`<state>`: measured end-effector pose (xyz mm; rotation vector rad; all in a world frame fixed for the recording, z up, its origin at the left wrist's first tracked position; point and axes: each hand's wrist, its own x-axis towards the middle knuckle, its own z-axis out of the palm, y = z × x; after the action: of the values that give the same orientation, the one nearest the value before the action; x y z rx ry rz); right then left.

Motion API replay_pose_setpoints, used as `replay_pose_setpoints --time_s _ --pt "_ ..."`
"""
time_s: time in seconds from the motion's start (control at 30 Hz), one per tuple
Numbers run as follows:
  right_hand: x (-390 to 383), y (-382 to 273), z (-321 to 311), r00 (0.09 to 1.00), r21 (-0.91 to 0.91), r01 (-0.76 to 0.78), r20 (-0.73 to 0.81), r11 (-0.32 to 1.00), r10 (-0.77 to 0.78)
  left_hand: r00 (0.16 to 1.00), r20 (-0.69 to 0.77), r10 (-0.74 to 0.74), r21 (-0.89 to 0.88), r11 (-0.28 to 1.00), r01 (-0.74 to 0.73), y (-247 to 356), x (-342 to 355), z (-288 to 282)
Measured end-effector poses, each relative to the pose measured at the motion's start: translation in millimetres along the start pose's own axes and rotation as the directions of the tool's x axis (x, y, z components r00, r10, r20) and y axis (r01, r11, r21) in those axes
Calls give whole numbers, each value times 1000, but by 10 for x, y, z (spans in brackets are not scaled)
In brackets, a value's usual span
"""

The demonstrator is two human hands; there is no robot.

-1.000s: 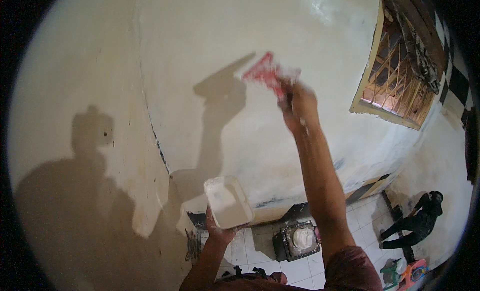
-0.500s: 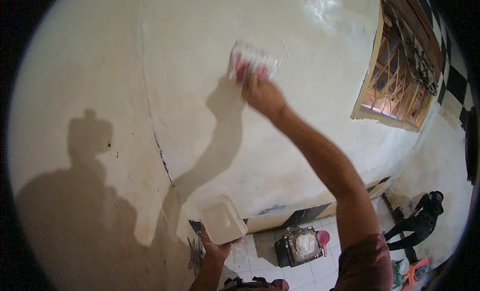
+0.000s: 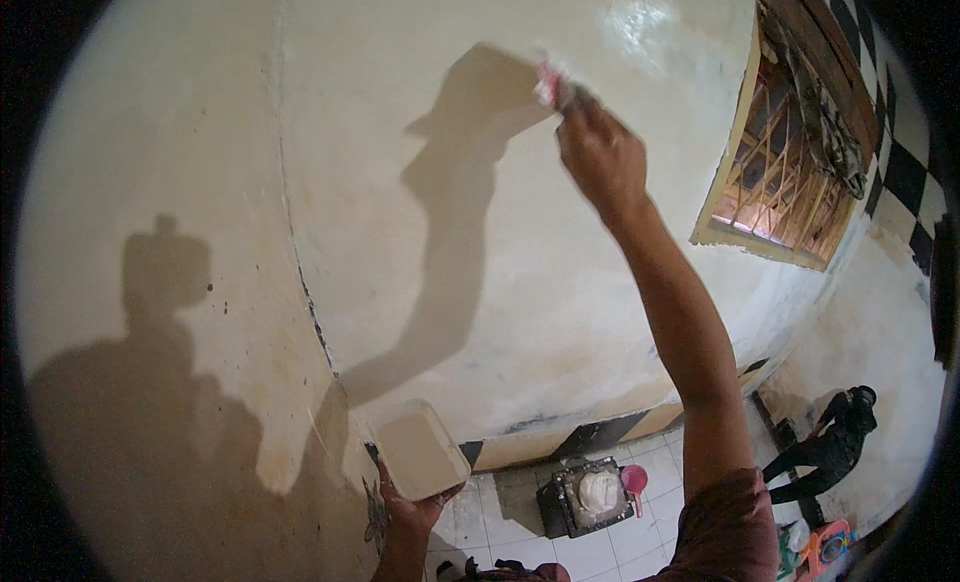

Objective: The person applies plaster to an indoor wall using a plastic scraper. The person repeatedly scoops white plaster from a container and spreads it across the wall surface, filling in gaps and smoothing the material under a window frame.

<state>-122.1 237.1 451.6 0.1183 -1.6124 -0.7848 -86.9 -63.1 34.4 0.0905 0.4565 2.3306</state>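
Gripping the red-and-white scraper (image 3: 548, 82) in the right hand (image 3: 603, 154), up high to the left of the window (image 3: 785, 167)! Curling those fingers tight around the handle, blurring too much at the blade for telling contact with the wall (image 3: 590, 292). Cupping the pale tub (image 3: 418, 447) in the left hand (image 3: 410, 512), spreading fingers beneath and up its sides, well below and left of the window. Throwing a long arm shadow (image 3: 455, 252) across the wall, left of the window. And spotting a black box (image 3: 552, 512) with a white mound (image 3: 600, 492) on top, below and left of the window, plus a pink dipper (image 3: 634, 478) just beside. Catching a person in dark clothes (image 3: 840, 442) too, below and slightly right of the window.
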Motion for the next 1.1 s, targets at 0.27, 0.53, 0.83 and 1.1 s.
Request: replay_pose_setpoints --time_s 0.27,0.53,0.83,1.1 --pt "-1261 -814 810 864 -498 497 358 710 -354 999 39 -23 -95 995 26 -92 6 113" --pt "-672 -1449 29 972 123 178 134 976 -194 998 58 4 -29 1000 -2 61 -100 119" --pt "695 -220 520 970 -78 159 198 984 -142 999 37 -3 -104 995 7 -5 -156 -54" --pt "-1820 -1215 242 749 -11 624 296 782 -593 1000 -10 0 -115 993 -1 28 -237 138"
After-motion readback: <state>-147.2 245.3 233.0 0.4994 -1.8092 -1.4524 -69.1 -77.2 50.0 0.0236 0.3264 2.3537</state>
